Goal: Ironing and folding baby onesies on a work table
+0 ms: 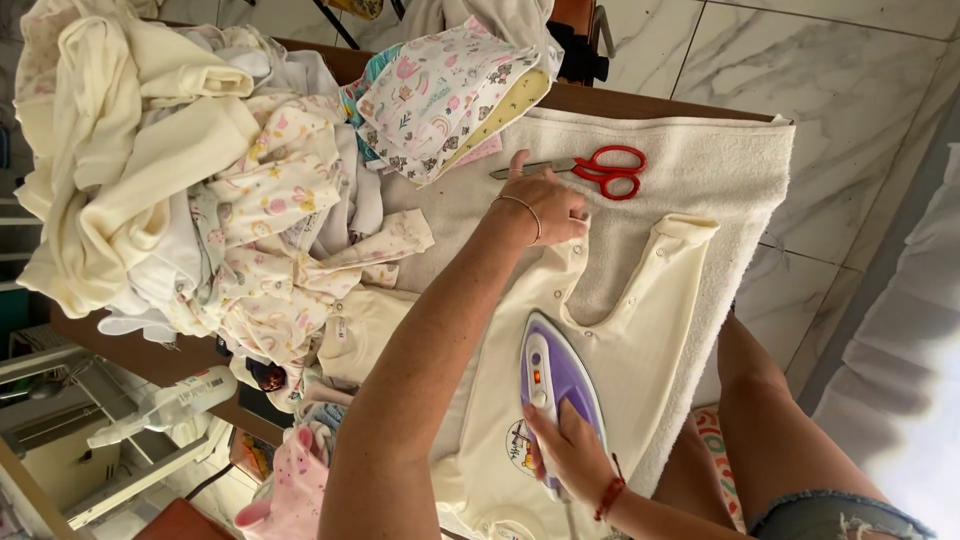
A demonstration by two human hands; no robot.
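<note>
A cream baby garment (640, 350) with snap buttons lies flat on a beige towel (720, 170). My right hand (568, 452) grips the handle of a purple and white iron (556, 378) that rests on the garment's chest. My left hand (548, 205) presses down on the garment's shoulder strap, fingers together, with a thin bracelet on the wrist. Red-handled scissors (600, 170) lie on the towel just beyond my left hand.
A big heap of cream and patterned baby clothes (200, 190) covers the left of the wooden table (640, 102). A folded patterned stack (440, 95) sits at the top. A white spray bottle (175, 403) lies at lower left. Marble floor (830, 70) lies to the right.
</note>
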